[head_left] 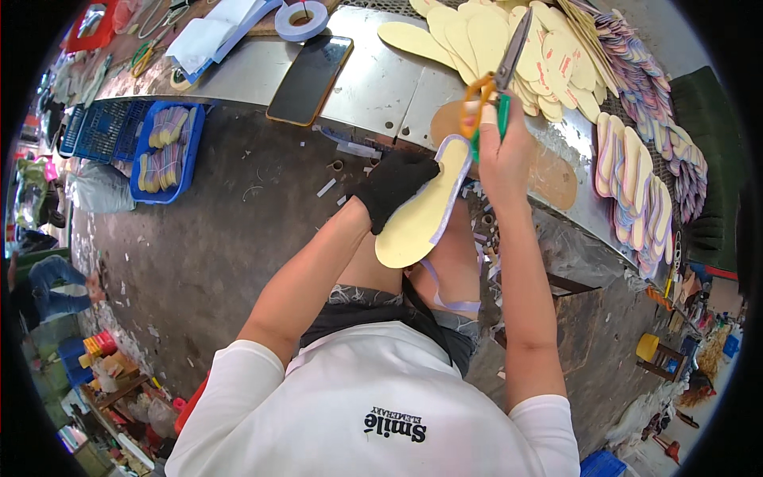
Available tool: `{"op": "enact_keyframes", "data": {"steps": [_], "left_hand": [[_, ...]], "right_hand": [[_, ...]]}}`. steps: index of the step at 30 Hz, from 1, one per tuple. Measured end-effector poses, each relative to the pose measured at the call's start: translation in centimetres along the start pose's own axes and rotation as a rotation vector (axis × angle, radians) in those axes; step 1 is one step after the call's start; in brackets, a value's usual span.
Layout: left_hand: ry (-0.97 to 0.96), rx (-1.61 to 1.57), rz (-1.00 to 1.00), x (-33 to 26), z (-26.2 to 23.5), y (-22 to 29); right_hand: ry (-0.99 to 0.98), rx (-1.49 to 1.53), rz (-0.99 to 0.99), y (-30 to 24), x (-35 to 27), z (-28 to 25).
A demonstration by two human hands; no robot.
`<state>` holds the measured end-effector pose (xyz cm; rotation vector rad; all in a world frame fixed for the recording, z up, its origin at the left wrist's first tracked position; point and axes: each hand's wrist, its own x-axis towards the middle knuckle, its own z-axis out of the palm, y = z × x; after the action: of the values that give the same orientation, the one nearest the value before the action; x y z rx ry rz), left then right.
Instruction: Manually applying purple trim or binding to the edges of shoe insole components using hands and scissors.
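My left hand (395, 187), in a black glove, grips a pale yellow insole (412, 230) above my lap. Along the insole's toe and right edge runs a light purple tape. A loose strip of purple tape (455, 304) lies across my thigh below it. My bare right hand (509, 155) is closed around scissors (517, 48) with one orange and one green handle. Their blades point up and away from me, over the metal table (373, 87), apart from the insole.
Plain yellow insoles (477, 36) are heaped at the far side of the table, with purple-edged insoles (632, 183) stacked at right. A phone (310, 79) and a tape roll (301, 22) lie at left. A blue basket (189, 163) holds bundled insoles; scraps litter the floor.
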<state>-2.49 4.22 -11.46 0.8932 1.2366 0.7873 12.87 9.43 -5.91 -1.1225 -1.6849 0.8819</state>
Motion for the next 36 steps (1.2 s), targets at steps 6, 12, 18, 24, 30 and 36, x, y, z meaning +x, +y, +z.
{"op": "enact_keyframes", "data": {"steps": [6, 12, 18, 24, 30, 36], "left_hand": [[-0.048, -0.141, 0.141, -1.2, -0.1, -0.4], [-0.146, 0.095, 0.302, -2.3, 1.8, 0.7], [-0.384, 0.264, 0.322, -4.3, 3.2, 3.0], [-0.311, -0.514, 0.231, -1.9, -1.4, -1.1], [-0.348, -0.675, 0.317, -4.0, 1.9, 0.2], [-0.117, -0.339, 0.196, -4.8, 0.8, 1.1]], "right_hand": [[0.292, -0.727, -0.076, 2.0, -0.7, -6.5], [0.314, -1.029, -0.249, 4.9, -2.6, -12.0], [-0.532, 0.063, -0.029, 0.2, -4.8, -10.0], [0.607, 0.424, 0.205, 1.9, -6.6, -22.2], [0.831, 0.101, 0.309, 6.1, -4.8, -28.5], [0.71, -0.563, 0.175, 2.5, -6.9, -24.6]]}}
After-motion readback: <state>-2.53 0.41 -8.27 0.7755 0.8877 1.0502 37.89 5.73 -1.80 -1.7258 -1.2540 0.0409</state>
